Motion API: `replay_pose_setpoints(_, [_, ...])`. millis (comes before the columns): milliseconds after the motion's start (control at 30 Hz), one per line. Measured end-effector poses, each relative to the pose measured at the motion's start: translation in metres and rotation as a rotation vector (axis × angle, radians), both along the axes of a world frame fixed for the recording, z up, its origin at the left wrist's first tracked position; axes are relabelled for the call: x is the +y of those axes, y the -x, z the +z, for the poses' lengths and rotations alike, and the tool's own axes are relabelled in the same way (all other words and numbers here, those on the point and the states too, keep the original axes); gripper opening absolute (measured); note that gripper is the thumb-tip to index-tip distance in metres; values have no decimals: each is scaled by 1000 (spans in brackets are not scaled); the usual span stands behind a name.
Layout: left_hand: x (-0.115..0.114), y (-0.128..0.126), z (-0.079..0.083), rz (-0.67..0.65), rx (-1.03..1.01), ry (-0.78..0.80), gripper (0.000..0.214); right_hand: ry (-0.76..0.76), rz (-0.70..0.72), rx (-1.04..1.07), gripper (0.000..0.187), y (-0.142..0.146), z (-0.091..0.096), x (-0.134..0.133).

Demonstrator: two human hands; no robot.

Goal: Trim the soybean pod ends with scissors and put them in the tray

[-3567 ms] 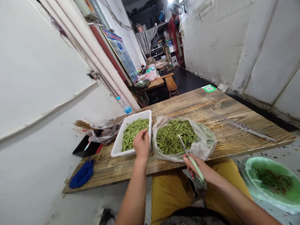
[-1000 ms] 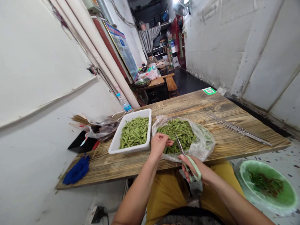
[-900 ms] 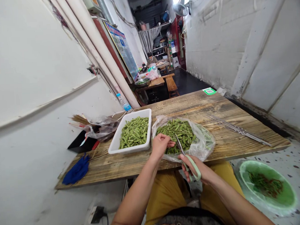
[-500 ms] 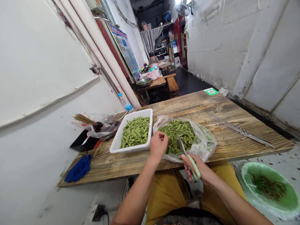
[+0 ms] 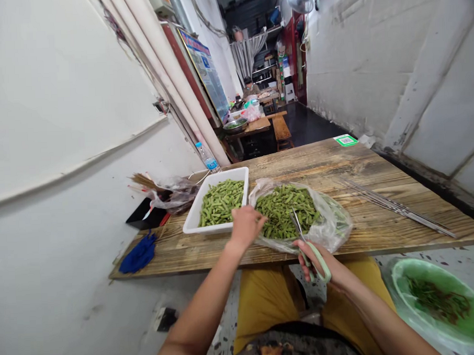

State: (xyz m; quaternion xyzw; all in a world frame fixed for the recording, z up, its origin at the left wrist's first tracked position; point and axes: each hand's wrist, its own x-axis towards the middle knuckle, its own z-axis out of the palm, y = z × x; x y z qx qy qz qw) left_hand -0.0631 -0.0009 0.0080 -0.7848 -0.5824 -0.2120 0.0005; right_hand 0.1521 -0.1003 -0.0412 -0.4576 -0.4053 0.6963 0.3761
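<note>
My left hand [image 5: 247, 227] is over the near right rim of a white plastic tray [image 5: 246, 194], close to the bag; it is slightly blurred, its fingers look apart and I see nothing in them. Green edamame pods [image 5: 222, 199] fill the tray. Beside it, a clear plastic bag [image 5: 335, 223] lies spread open around a heap of darker edamame pods [image 5: 287, 209]. My right hand [image 5: 327, 262] grips scissors [image 5: 321, 263] by their pale green handles at the table's front edge. Their blades point up over the heap, slightly parted.
Thin metal skewers [image 5: 403, 209] lie at right on the wooden table [image 5: 318, 163]. At left are a blue cloth [image 5: 138, 253], a black box [image 5: 144, 215] and a water bottle [image 5: 208, 159]. A green lined basin [image 5: 442, 299] with stems stands on the floor. A person [image 5: 250, 88] sits far back.
My left hand has moved left from the heap to the tray's rim, and its fingers have spread from a pinch. The scissors stay in my right hand. The view has shifted slightly.
</note>
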Motion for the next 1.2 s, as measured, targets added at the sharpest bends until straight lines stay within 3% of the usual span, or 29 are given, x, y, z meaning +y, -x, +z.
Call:
replay_pose_setpoints(100, [-13,-29,-22,-36,32,167,18,-1,15,-10,44,1,0,-1])
replay_pose_setpoints(233, [-15,-33,-32,-6,23,251,14,-28,45,-45,44,3,-3,-6])
replay_pose_setpoints(367, [-13,-28,-28,-36,-80,290,14,-15,94,-88,47,7,-6,-10])
replay_pose_setpoints(700, [-19,-35,-21,-214,-695,620,20,-82,124,-157,47,7,-5,-2])
replay_pose_setpoints(1100, [-18,-37,-21,-205,-868,712,19,-132,103,-253,41,7,-16,2])
replay_pose_setpoints(1200, [-17,-38,-17,-139,-1020,773,19,-119,84,-186,43,9,-15,3])
